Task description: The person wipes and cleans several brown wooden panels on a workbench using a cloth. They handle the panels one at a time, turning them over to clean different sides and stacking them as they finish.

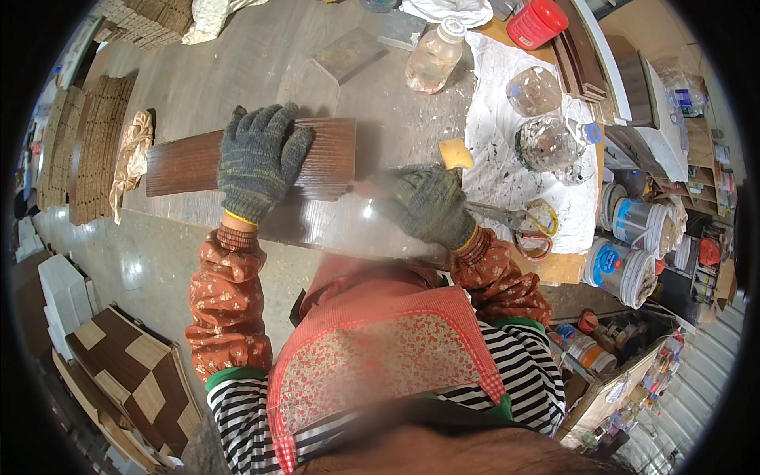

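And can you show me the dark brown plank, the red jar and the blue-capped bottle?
Dark brown plank point(186, 164), head view: its left end.
Red jar point(533, 27), head view: its side.
Blue-capped bottle point(549, 142), head view: its see-through body.

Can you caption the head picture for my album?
Gloved left hand on a brown board, right hand near its right end.

We see bright light, with glare on the floor point(146, 253) toward nine o'clock and a glint on the tabletop point(237, 87) near centre. The right hand point(434, 206) blurs at its fingertips; the apron point(372, 336) hazes toward six o'clock; straight edges bow near the black rim.
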### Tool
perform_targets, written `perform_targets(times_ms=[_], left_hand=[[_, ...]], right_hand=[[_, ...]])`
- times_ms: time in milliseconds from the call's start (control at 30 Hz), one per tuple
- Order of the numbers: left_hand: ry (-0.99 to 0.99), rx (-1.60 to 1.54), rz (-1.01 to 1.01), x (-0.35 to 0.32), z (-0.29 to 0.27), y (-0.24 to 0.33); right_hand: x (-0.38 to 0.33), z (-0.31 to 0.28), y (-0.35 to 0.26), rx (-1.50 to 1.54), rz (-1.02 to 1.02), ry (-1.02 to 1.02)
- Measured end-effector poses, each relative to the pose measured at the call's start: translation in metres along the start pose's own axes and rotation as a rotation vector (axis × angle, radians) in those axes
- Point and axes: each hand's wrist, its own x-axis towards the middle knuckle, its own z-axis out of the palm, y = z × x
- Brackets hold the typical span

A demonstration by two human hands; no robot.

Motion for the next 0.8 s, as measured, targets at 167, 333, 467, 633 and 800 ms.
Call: perform_targets(times_ms=[167,333,467,633,800], left_hand=[[0.019,-0.012,0.001,0.001,0.001,0.000],[0.027,-0.007,0.004,0.001,0.002,0.000],[0.018,0.006,-0.006,0.001,0.001,0.001],[0.017,-0.027,-0.006,0.003,-0.002,0.003],[0.019,-0.024,0.005,0.003,-0.001,0.002]], right_hand=[[-0.004,0.013,-0.001,-0.003,-0.041,-0.035],[-0.002,-0.002,-0.009,-0.003,-0.045,-0.079],[0.003,-0.007,-0.013,0.021,-0.101,-0.015],[0.009,-0.009,-0.016,-0.044,-0.155,0.097],[0.017,-0.028,-0.029,0.010,-0.072,-0.107]])
